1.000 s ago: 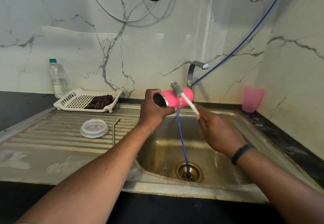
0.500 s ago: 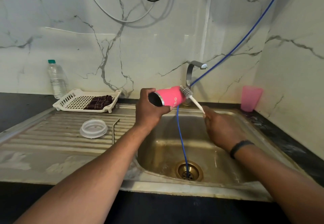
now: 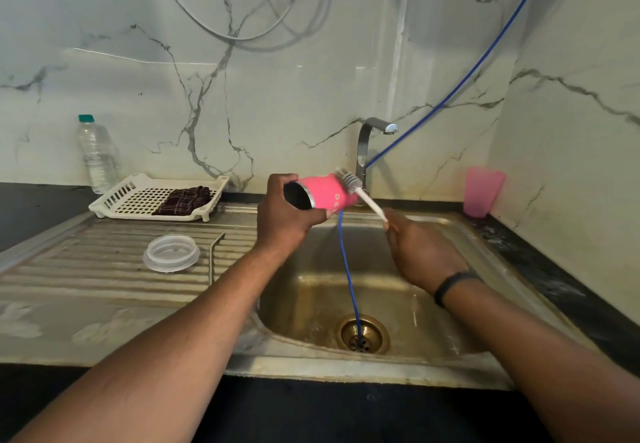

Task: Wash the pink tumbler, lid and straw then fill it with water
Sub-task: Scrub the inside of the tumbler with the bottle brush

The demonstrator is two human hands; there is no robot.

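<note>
over the sink basin (image 3: pixel 311 307), the pink tumbler (image 3: pixel 325 191) lies on its side in the air, its dark open mouth turned toward the camera and to the left, its base pointing back toward the tap (image 3: pixel 367 144). the left hand (image 3: pixel 287 214) grips it near the metal rim, fingers curled round the body from below and the thumb over the top. a bottle brush (image 3: pixel 360 189) has its bristle head pressed against the far end of the tumbler, and its white handle slants down and right into the right hand (image 3: pixel 422 252). that hand's fingers are closed round the handle's lower end, though from behind the knuckles it is hard to tell just how they pinch it. a black band (image 3: pixel 450 285) circles the right wrist.

a blue hose (image 3: pixel 349 280) runs down from behind the tumbler into the brass drain (image 3: pixel 362 335), and the same blue line climbs away up the right of the wall.

on the ribbed draining board (image 3: pixel 86 269) to the left, the clear lid (image 3: pixel 171 252) lies flat, and just beside it on the right lies the metal straw (image 3: pixel 212 259), its bent end toward the back. behind them a white slotted tray (image 3: pixel 121 196) holds a dark checked cloth (image 3: pixel 183 200). a clear water bottle (image 3: pixel 97 155) with a green cap stands upright against the marble wall near the tray's left corner. a pink plastic cup (image 3: pixel 483 191) stands upright in the far right corner, well apart from the hands.
</note>
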